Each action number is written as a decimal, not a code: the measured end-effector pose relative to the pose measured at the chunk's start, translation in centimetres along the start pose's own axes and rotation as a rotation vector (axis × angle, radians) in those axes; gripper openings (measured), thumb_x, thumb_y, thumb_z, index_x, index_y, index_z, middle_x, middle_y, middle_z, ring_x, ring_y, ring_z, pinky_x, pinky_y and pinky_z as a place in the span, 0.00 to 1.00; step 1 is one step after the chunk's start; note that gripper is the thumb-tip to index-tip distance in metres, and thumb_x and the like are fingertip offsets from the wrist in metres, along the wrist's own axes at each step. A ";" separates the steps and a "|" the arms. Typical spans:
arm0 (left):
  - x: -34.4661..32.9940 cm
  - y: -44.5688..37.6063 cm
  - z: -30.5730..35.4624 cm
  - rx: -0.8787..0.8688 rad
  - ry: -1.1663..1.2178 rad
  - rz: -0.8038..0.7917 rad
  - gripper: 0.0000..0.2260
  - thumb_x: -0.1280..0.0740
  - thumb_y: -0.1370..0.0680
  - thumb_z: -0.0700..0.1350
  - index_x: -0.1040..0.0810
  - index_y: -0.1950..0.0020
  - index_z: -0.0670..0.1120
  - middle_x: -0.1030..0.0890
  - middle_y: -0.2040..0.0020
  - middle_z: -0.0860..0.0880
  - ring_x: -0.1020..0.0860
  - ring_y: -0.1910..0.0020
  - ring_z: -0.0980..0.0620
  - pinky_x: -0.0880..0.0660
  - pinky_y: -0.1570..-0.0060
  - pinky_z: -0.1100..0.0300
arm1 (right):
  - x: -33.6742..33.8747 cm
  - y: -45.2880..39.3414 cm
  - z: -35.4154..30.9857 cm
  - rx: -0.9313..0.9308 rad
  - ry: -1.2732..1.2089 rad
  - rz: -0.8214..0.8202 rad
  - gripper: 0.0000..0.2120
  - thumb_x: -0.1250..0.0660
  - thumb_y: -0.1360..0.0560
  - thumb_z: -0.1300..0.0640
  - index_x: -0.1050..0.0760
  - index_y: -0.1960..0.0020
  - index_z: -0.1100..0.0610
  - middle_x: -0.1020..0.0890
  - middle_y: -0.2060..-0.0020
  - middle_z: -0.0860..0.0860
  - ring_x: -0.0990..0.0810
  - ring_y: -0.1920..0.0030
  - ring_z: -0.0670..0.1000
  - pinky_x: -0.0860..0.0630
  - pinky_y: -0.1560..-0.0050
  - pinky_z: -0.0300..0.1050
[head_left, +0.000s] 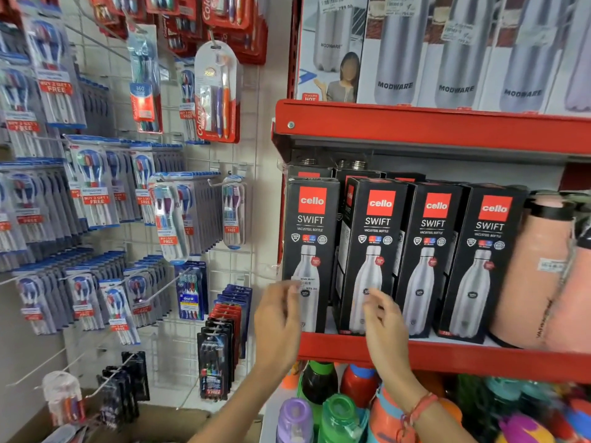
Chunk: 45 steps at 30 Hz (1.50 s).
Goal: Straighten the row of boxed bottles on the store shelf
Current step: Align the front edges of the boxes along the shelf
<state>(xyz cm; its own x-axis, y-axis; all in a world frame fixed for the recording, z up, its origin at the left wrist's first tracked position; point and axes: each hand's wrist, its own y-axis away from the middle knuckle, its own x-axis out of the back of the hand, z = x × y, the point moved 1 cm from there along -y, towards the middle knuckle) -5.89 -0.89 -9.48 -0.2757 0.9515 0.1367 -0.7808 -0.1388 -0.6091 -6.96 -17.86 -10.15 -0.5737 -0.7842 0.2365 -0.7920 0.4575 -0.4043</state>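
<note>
A white wire-grid wall panel (198, 340) hung with toothbrush packs (96, 190) adjoins red shelving (447, 129)

The single head-worn camera is looking forward and slightly down at close range, facing a red store shelf (447, 353) on the right and a wire rack of toothbrush packs (96, 193) on the left

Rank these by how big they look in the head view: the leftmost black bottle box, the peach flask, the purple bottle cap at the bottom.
1. Peach flask, cut by the frame edge.
2. Leftmost black bottle box; close to the flask, so unsure.
3. Purple bottle cap, clearly smallest, though nearer the camera.
</note>
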 end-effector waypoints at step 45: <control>-12.6 2.8 4.3 0.379 0.244 -0.373 0.40 0.51 0.32 0.75 0.20 0.42 0.45 0.18 0.43 0.46 0.20 0.43 0.51 0.29 0.33 0.51 | 10.8 -3.5 5.9 -0.213 -0.090 -0.164 0.23 0.42 0.20 0.50 0.33 0.27 0.57 0.30 0.28 0.53 0.33 0.28 0.53 0.39 0.31 0.47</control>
<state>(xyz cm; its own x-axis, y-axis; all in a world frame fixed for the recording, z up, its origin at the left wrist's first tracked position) -7.02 -14.48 -9.56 0.1586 0.9843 0.0772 -0.9587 0.1722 -0.2265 -9.13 -30.40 -11.38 -0.4211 -0.8847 0.2002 -0.9042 0.3920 -0.1697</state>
